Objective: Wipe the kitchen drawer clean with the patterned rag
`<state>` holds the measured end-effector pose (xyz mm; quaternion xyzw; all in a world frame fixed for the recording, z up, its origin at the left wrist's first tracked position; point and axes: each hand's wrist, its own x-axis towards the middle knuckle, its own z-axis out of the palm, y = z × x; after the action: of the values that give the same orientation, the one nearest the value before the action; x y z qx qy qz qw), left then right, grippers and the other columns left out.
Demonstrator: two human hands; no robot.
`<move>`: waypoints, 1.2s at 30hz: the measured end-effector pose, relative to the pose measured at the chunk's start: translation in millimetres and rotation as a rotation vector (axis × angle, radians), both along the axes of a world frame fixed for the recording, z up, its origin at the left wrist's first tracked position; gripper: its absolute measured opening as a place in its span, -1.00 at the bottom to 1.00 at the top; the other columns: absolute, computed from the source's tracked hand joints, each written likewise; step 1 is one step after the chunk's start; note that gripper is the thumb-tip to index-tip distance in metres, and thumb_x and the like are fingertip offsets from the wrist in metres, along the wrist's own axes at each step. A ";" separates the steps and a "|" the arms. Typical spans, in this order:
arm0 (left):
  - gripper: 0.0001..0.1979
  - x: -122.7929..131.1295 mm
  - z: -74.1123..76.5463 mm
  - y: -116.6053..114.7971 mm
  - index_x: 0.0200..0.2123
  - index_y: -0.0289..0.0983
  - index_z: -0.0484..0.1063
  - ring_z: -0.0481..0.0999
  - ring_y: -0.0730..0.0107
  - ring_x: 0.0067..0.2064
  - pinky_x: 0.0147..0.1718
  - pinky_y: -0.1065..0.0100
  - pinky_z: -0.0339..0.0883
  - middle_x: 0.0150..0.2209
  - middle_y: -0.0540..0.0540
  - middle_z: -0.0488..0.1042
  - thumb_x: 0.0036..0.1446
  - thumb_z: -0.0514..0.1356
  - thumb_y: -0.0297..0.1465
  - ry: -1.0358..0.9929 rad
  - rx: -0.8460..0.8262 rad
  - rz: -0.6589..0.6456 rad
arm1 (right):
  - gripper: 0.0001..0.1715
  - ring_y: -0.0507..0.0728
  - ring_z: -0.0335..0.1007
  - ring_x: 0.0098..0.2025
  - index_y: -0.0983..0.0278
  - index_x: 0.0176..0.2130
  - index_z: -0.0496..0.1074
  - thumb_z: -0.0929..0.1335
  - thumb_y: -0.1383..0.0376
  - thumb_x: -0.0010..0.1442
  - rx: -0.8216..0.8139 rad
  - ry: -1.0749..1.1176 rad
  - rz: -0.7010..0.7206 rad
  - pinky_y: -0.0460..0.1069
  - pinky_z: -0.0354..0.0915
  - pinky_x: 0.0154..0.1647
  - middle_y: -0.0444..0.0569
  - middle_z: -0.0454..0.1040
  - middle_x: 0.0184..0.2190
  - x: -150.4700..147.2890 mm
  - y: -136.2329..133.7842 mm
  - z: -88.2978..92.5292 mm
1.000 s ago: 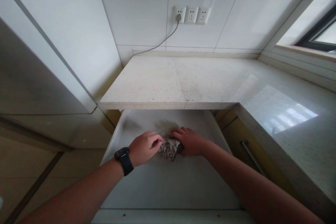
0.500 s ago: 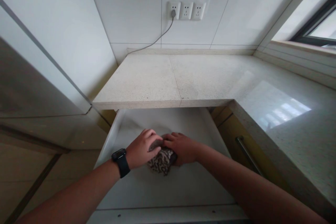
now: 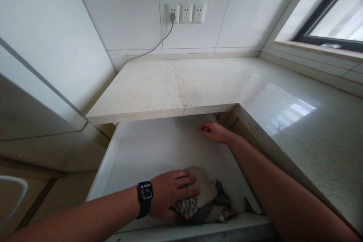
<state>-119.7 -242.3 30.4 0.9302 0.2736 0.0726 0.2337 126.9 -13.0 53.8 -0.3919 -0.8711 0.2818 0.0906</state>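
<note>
My left hand [image 3: 172,193], a black watch on its wrist, lies on a crumpled bundle of patterned cloth [image 3: 204,189] with its fingers stretched out and spread. The bundle, in beige, brown and dark grey, rests at the front right inside a pulled-out white drawer [image 3: 147,147], close to its front panel. Well away from the cloth, my right hand [image 3: 214,131] hangs over the drawer's back right side. Its fingers are curled loosely inward, and I see nothing held in them.
A pale stone countertop [image 3: 141,90] overhangs the drawer's back and turns along the right side. On the tiled wall are sockets [image 3: 186,13] with a grey cable [image 3: 154,48] plugged in. A tall white cabinet [image 3: 48,38] stands left, a window [image 3: 334,19] upper right.
The cloth bundle has moved from the drawer's middle to its front right, and looks more spread out. My left hand went with it. My right hand has let go and moved toward the drawer's back right.
</note>
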 end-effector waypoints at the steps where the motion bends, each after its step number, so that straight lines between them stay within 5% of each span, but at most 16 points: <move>1: -0.14 6.0 0.1 4.4 0.40 -0.06 0.02 0.12 0.01 0.36 0.33 0.05 0.03 0.40 -0.13 0.07 0.09 0.25 -0.05 0.002 0.023 -0.012 | -0.67 0.13 0.45 -0.31 0.34 -0.16 0.54 0.32 0.18 0.22 0.012 0.010 -0.002 -0.01 0.28 -0.28 0.05 0.58 -0.30 2.7 2.3 -2.1; 5: -0.20 21.3 -2.9 46.9 0.35 -0.06 0.12 0.19 0.03 0.31 0.29 0.06 0.11 0.36 -0.11 0.16 0.07 0.30 -0.13 0.041 0.110 0.080 | -0.71 0.12 0.41 -0.37 0.32 -0.28 0.54 0.30 0.20 0.20 0.066 0.073 -0.033 -0.02 0.22 -0.33 0.00 0.55 -0.40 7.1 6.1 -3.8; 10: -0.34 9.5 -9.4 128.9 0.27 -0.12 0.26 0.29 0.06 0.24 0.24 0.10 0.20 0.30 -0.13 0.26 0.11 0.29 -0.19 0.081 0.175 0.535 | -0.67 0.08 0.34 -0.42 0.32 -0.36 0.52 0.27 0.17 0.22 0.106 0.119 -0.123 -0.04 0.14 -0.41 -0.07 0.47 -0.49 6.6 7.5 -9.8; 13: -0.40 1.1 -10.1 154.9 0.24 -0.22 0.31 0.29 -0.02 0.25 0.23 0.03 0.20 0.27 -0.23 0.29 0.15 0.26 -0.20 0.086 0.187 0.630 | -0.69 0.06 0.32 -0.43 0.31 -0.36 0.51 0.26 0.19 0.22 0.110 0.116 -0.115 -0.05 0.12 -0.42 -0.08 0.45 -0.50 4.9 6.1 -14.6; 16: -0.38 4.5 -10.4 148.2 0.21 -0.22 0.35 0.31 0.02 0.23 0.24 0.09 0.18 0.24 -0.20 0.32 0.08 0.30 -0.21 0.077 0.196 0.587 | -0.68 0.05 0.31 -0.42 0.31 -0.38 0.50 0.26 0.19 0.23 0.111 0.120 -0.098 -0.06 0.10 -0.41 -0.09 0.44 -0.50 2.4 3.1 -14.9; 23: -0.24 21.6 -10.4 74.0 0.25 -0.10 0.29 0.27 0.04 0.25 0.25 0.12 0.15 0.28 -0.13 0.28 -0.03 0.35 -0.12 0.004 0.143 0.153 | -0.67 0.05 0.31 -0.43 0.32 -0.39 0.53 0.28 0.21 0.24 0.052 0.027 0.105 -0.06 0.09 -0.40 -0.07 0.48 -0.49 -15.8 -13.7 -14.4; 26: -0.24 16.9 -6.0 62.2 0.27 -0.08 0.26 0.26 0.03 0.26 0.24 0.12 0.15 0.30 -0.12 0.25 -0.01 0.33 -0.10 -0.007 0.108 0.082 | -0.68 0.04 0.33 -0.45 0.31 -0.40 0.53 0.28 0.21 0.24 0.065 -0.078 0.206 -0.06 0.11 -0.39 -0.04 0.52 -0.49 -29.0 -27.4 -10.5; 29: -0.30 4.6 -3.5 72.4 0.23 -0.12 0.31 0.31 0.05 0.23 0.25 0.11 0.14 0.24 -0.14 0.34 0.01 0.33 -0.12 -0.002 0.101 0.142 | -0.64 0.07 0.39 -0.42 0.28 -0.39 0.54 0.27 0.17 0.28 0.152 -0.173 0.312 -0.04 0.12 -0.38 0.00 0.56 -0.44 -47.9 -45.5 7.6; 32: -0.37 -11.7 -4.3 90.9 0.16 -0.16 0.37 0.37 0.07 0.18 0.19 0.12 0.22 0.15 -0.15 0.42 0.01 0.34 -0.18 0.002 0.090 0.344 | -0.65 0.11 0.45 -0.36 0.23 -0.28 0.57 0.27 0.12 0.27 0.224 -0.240 0.442 -0.03 0.14 -0.37 0.03 0.60 -0.35 -69.3 -64.4 33.3; 36: -0.34 -27.1 -8.0 100.5 0.16 -0.15 0.36 0.32 0.08 0.23 0.22 0.12 0.20 0.24 -0.15 0.33 -0.04 0.39 -0.21 -0.011 0.097 0.498 | -0.68 0.17 0.49 -0.32 0.25 -0.29 0.58 0.28 0.16 0.24 0.272 -0.356 0.555 -0.01 0.19 -0.35 0.07 0.60 -0.32 -79.5 -79.7 55.9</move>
<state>-146.8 -141.9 22.4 0.8438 0.4891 0.1462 0.1653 47.4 -92.8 109.8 -0.1674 -0.9761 0.1044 -0.0912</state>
